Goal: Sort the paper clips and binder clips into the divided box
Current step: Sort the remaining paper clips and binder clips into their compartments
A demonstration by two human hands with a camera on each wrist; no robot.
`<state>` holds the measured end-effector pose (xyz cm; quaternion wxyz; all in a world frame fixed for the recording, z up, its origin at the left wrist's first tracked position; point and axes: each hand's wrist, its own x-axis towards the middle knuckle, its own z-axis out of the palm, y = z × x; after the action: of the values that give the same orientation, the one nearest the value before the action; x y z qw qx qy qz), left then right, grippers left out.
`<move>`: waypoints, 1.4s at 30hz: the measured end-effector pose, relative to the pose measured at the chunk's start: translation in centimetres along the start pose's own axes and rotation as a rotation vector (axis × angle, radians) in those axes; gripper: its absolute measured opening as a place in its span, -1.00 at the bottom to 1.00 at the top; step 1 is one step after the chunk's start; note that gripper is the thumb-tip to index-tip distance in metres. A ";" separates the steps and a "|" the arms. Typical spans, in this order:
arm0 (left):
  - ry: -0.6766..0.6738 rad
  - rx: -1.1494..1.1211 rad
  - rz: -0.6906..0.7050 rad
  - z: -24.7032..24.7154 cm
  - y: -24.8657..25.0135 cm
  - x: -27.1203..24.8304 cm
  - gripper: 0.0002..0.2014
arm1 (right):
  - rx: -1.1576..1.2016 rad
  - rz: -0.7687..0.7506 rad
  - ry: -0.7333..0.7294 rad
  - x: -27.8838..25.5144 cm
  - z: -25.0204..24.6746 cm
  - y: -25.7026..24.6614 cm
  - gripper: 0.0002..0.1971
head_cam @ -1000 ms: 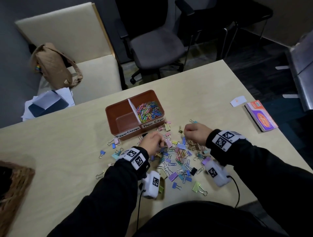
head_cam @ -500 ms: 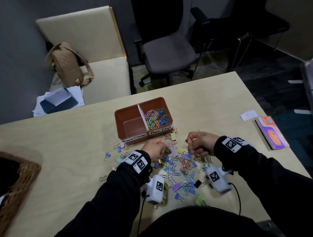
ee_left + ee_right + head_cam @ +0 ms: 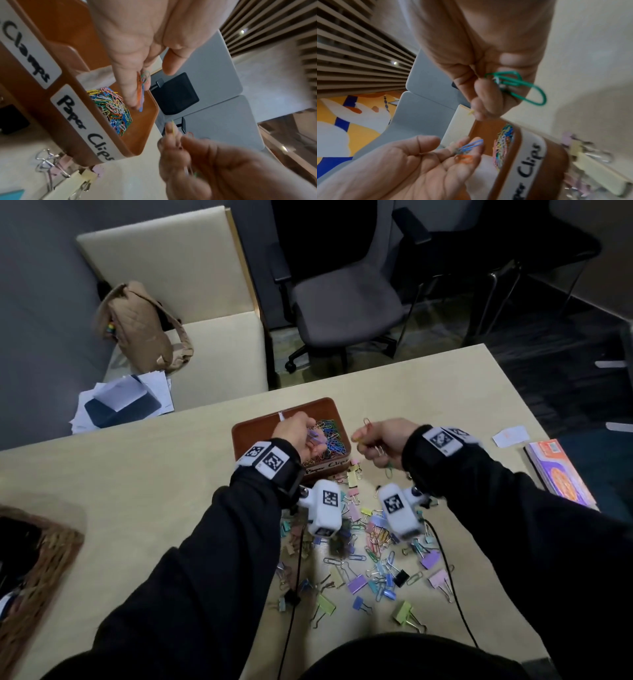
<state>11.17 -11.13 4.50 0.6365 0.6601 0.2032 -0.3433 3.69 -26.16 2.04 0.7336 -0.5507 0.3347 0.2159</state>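
Observation:
The brown divided box (image 3: pixel 253 433) stands on the table, labelled "Paper Clamps" on its left half and "Paper Clips" on its right. Coloured paper clips (image 3: pixel 334 436) fill the right half. My left hand (image 3: pixel 310 436) hovers over that half, fingers (image 3: pixel 126 88) nearly straight, thumb apart, with blue and orange paper clips (image 3: pixel 467 150) lying on the fingertips. My right hand (image 3: pixel 363 440) is just right of the box, curled round several paper clips, a green one (image 3: pixel 537 93) sticking out. A mixed pile of binder clips and paper clips (image 3: pixel 370 559) lies nearer me.
Against the box's front wall lie yellow and pink binder clips (image 3: pixel 72 178). A colourful book (image 3: pixel 561 474) and a white card (image 3: pixel 510 436) lie at the right. A wicker basket (image 3: pixel 37 559) sits at the left edge. Chairs stand beyond the table.
Both hands have lifted from the pile with paper clips and moved toward the box. The left hand now hangs over the paper clip half with its fingers spread.

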 end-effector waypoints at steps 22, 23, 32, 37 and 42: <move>-0.107 1.013 0.452 -3.8 -7.8 -2.4 -0.84 | -0.493 -0.302 0.113 -2.6 2.4 1.4 -0.95; -0.142 1.138 0.469 -3.8 -8.9 -2.3 -0.84 | -0.606 -0.300 0.129 -2.9 1.9 2.9 -0.95; -0.257 1.538 0.522 -3.0 -15.1 -2.1 -0.77 | -1.353 -0.173 0.109 -3.3 -1.1 13.6 -0.72; -0.199 1.483 0.474 -3.9 -15.6 -1.7 -0.78 | -1.414 -0.197 0.189 -3.1 -1.8 14.9 -0.65; -0.200 1.510 0.493 -4.3 -16.4 -1.6 -0.75 | -1.510 -0.340 0.174 -2.8 -2.0 15.3 -0.65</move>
<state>-0.66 -4.91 -6.06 0.0906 0.9046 -0.2939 -0.2952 -9.20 -23.27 -6.44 0.1538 -0.9598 0.0644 0.2260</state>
